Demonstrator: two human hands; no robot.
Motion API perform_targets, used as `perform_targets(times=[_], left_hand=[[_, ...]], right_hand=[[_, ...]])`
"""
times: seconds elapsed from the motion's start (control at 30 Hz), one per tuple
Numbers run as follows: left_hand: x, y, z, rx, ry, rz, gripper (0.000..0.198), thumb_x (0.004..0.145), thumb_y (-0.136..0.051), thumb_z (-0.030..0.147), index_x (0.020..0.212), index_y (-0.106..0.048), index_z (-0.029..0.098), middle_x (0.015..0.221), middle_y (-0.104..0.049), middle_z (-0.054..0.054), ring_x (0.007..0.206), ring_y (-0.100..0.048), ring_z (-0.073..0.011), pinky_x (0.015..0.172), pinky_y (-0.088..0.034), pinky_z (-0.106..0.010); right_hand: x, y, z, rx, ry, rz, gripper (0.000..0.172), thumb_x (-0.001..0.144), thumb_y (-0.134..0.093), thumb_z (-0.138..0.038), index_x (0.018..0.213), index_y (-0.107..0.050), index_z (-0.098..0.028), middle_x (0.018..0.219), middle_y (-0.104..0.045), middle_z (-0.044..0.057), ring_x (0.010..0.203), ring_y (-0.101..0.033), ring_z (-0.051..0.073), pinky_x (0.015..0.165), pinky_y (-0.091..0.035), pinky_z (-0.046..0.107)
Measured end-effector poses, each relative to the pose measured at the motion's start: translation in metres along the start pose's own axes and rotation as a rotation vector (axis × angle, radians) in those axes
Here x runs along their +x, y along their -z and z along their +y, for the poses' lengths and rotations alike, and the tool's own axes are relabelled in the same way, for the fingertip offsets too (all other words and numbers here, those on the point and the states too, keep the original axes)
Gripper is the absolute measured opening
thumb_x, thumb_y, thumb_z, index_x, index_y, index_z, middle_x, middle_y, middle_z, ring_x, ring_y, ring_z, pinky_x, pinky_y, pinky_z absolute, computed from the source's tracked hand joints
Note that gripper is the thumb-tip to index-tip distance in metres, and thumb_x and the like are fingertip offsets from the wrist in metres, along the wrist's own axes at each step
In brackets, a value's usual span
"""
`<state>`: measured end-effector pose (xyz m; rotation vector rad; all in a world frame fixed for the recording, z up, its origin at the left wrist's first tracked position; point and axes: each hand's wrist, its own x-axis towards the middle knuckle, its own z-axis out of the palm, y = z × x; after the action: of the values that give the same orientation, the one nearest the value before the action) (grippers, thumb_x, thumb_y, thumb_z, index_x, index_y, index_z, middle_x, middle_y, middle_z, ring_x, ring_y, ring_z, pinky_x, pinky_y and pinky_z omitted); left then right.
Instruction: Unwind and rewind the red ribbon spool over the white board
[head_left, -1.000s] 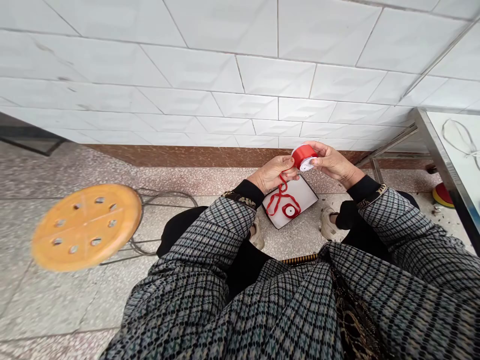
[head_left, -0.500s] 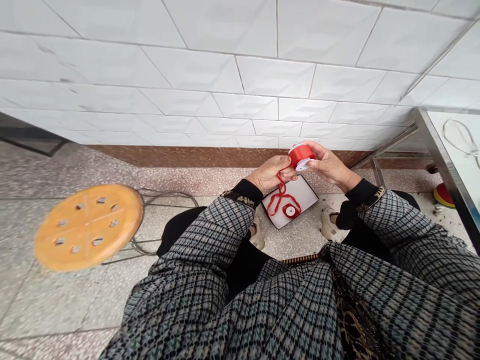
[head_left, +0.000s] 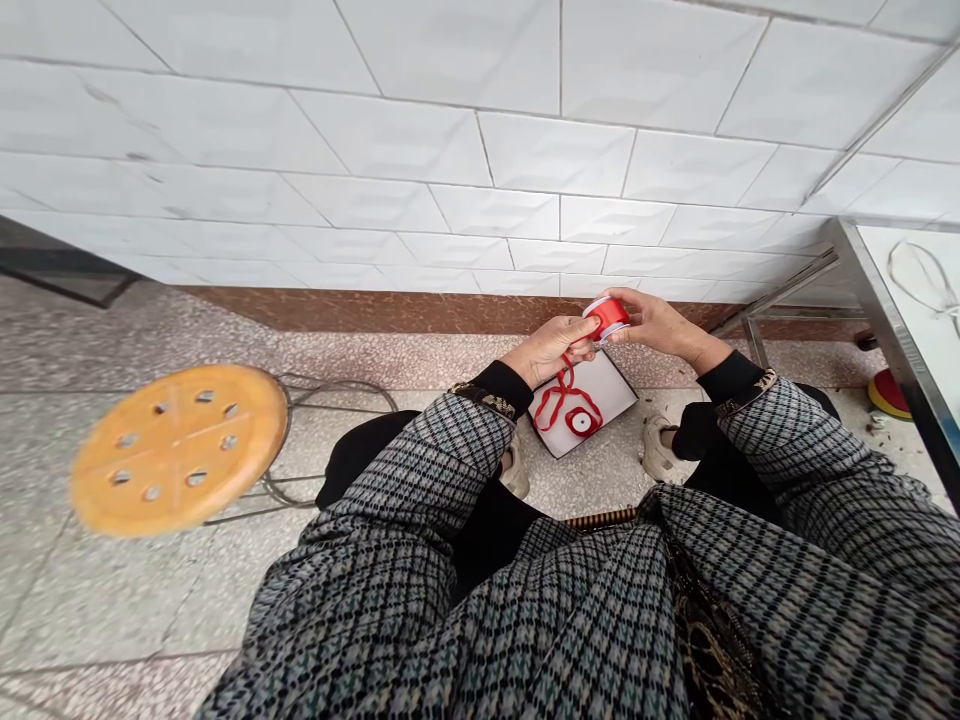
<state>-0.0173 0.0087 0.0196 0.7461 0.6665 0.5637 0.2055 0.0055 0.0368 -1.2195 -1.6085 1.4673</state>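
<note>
My right hand [head_left: 656, 328] has its fingers closed on the red ribbon spool [head_left: 607, 318]; my left hand [head_left: 546, 350] pinches the hanging ribbon [head_left: 564, 385] just beside it.

Left hand [head_left: 544, 352] and right hand [head_left: 660, 328] raised together, palms turned inward. Left fingers [head_left: 577, 332] curled closed; right fingers [head_left: 626, 305] pinched, just beside the left fingers.

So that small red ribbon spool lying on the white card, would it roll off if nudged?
Probably not: the spool lies flat on the card, so a nudge would likely slide it, not roll it. Being ribbon on a white core, it looks light. The loose ribbon beside it looks floppy and would likely drape.
</note>
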Motion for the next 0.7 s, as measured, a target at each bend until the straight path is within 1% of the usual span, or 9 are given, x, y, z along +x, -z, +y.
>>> perform_targets(times=[0.07,0.13,0.27,0.33,0.43,0.5,0.57,0.63,0.7], left_hand=[[0.003,0.000,-0.003,0.000,0.004,0.026,0.068,0.070,-0.098,0.061,0.055,-0.047,0.018,0.046,-0.036,0.009,0.045,-0.033,-0.0038,0.058,-0.048,-0.023],[0.005,-0.001,-0.005,-0.015,-0.007,0.033,0.067,0.071,-0.097,0.062,0.056,-0.048,0.019,0.047,-0.036,0.009,0.046,-0.034,-0.0040,0.060,-0.050,-0.024],[0.005,0.000,-0.007,-0.029,0.004,-0.012,0.064,0.077,-0.092,0.063,0.059,-0.051,0.019,0.049,-0.035,0.010,0.047,-0.033,-0.0047,0.064,-0.053,-0.025],[0.003,0.000,-0.007,-0.042,0.022,-0.032,0.058,0.081,-0.091,0.061,0.064,-0.055,0.018,0.050,-0.034,0.011,0.048,-0.032,-0.0050,0.064,-0.053,-0.025],[-0.002,-0.004,-0.003,-0.072,0.057,-0.050,0.049,0.086,-0.088,0.058,0.074,-0.062,0.018,0.052,-0.033,0.012,0.048,-0.032,-0.0059,0.068,-0.056,-0.027],[-0.006,-0.005,0.003,-0.073,0.064,-0.074,0.046,0.091,-0.082,0.059,0.080,-0.065,0.018,0.054,-0.034,0.011,0.049,-0.033,-0.0070,0.071,-0.058,-0.031],[-0.009,-0.002,0.009,-0.024,0.058,-0.112,0.041,0.096,-0.076,0.057,0.087,-0.069,0.018,0.057,-0.039,0.010,0.051,-0.036,-0.0084,0.074,-0.058,-0.033],[-0.012,0.006,0.013,0.088,0.061,-0.163,0.035,0.099,-0.074,0.052,0.096,-0.075,0.017,0.061,-0.046,0.006,0.054,-0.041,-0.0102,0.073,-0.055,-0.031],[-0.015,0.019,0.013,0.259,0.083,-0.197,0.028,0.097,-0.075,0.045,0.102,-0.079,0.017,0.063,-0.053,0.003,0.058,-0.048,-0.0121,0.069,-0.050,-0.027]], right_hand=[[0.002,0.001,0.000,-0.045,0.074,-0.021,0.069,0.067,-0.100,-0.042,0.130,-0.078,-0.026,0.140,-0.071,0.010,0.132,-0.064,0.033,0.122,-0.048,0.057],[0.002,0.001,-0.002,-0.091,0.161,-0.038,0.063,0.072,-0.098,-0.044,0.131,-0.080,-0.030,0.139,-0.072,0.008,0.136,-0.062,0.033,0.125,-0.045,0.055],[0.001,0.002,-0.010,-0.188,0.310,-0.053,0.051,0.081,-0.093,-0.058,0.126,-0.084,-0.036,0.128,-0.075,0.007,0.129,-0.065,0.031,0.125,-0.043,0.053],[-0.002,0.002,-0.015,-0.215,0.334,-0.076,0.044,0.085,-0.088,-0.065,0.118,-0.086,-0.036,0.125,-0.076,0.006,0.128,-0.065,0.031,0.124,-0.043,0.052],[-0.005,0.000,-0.022,-0.235,0.285,-0.074,0.048,0.083,-0.086,-0.073,0.110,-0.087,-0.034,0.122,-0.076,0.007,0.129,-0.064,0.032,0.124,-0.043,0.051],[-0.007,0.003,-0.025,-0.220,0.253,-0.001,0.055,0.078,-0.087,-0.076,0.110,-0.087,-0.031,0.121,-0.075,0.008,0.130,-0.064,0.033,0.122,-0.045,0.052],[-0.009,0.015,-0.026,-0.193,0.235,0.128,0.058,0.078,-0.088,-0.075,0.114,-0.084,-0.029,0.124,-0.074,0.009,0.131,-0.064,0.034,0.116,-0.051,0.052],[-0.011,0.039,-0.026,-0.157,0.211,0.296,0.058,0.084,-0.086,-0.069,0.122,-0.080,-0.027,0.129,-0.073,0.010,0.126,-0.067,0.032,0.103,-0.059,0.050],[-0.015,0.075,-0.029,-0.080,0.209,0.518,0.054,0.092,-0.081,-0.060,0.132,-0.074,-0.025,0.131,-0.074,0.011,0.109,-0.072,0.026,0.087,-0.063,0.044]])
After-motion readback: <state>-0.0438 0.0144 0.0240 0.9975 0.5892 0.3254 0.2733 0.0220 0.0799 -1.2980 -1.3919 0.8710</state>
